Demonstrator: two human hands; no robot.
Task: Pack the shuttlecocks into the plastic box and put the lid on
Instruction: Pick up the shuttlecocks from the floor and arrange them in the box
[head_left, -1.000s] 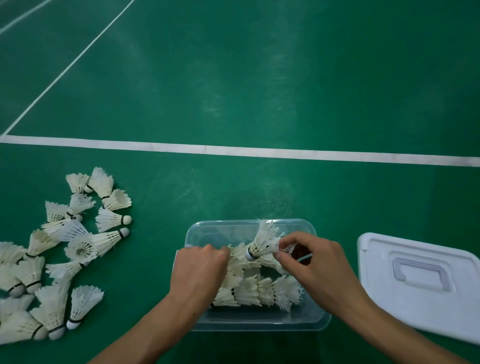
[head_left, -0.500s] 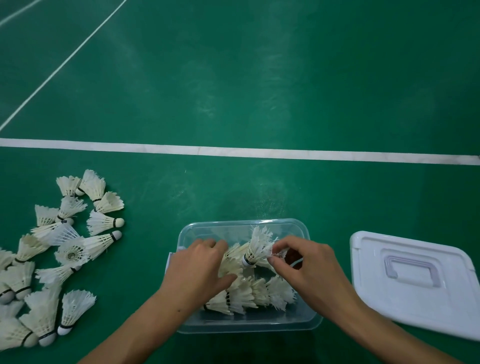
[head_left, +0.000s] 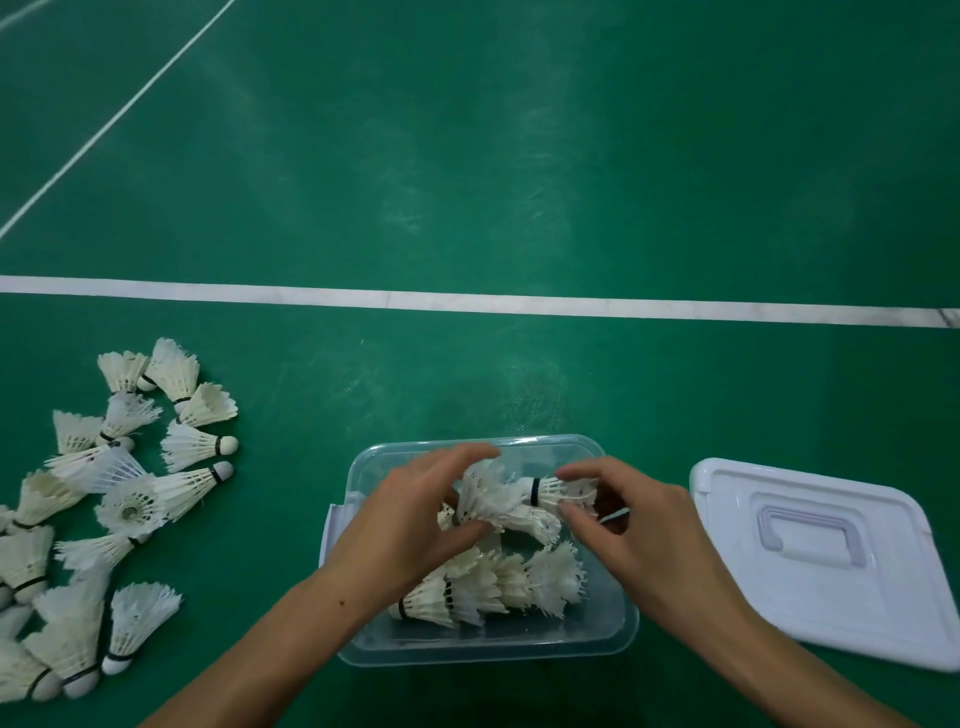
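Packing under way, well short of done.

Plastic box (head_left: 615, 631) sits on the green court floor (head_left: 467, 156), near the near edge of view, lid off. Inside, along its near side: a row of shuttlecocks (head_left: 493, 587) lying nested on their sides, perhaps five or six; exact count not readable.

Over the box's far half, both hands work a second small stack. Left hand (head_left: 415, 525): fingers and thumb curled round the feather skirt of a shuttlecock (head_left: 485, 499). Right hand (head_left: 639, 525): thumb and fingers pinching the feathers of another shuttlecock (head_left: 558, 491), its black-banded cork pointing into the left one's skirt. Judgement: these are being nested, then laid in the box.

Left to do: a large loose pile of shuttlecocks (head_left: 104, 499) lies on the floor toward the left edge, well apart from the box; roughly twenty or more, some cut off by the frame. Most of the stock is unpacked.

White lid (head_left: 831, 597) lies flat on the floor just right of the box, handle up, untouched. Lidding comes last.

Whether the whole pile fits cannot be judged.
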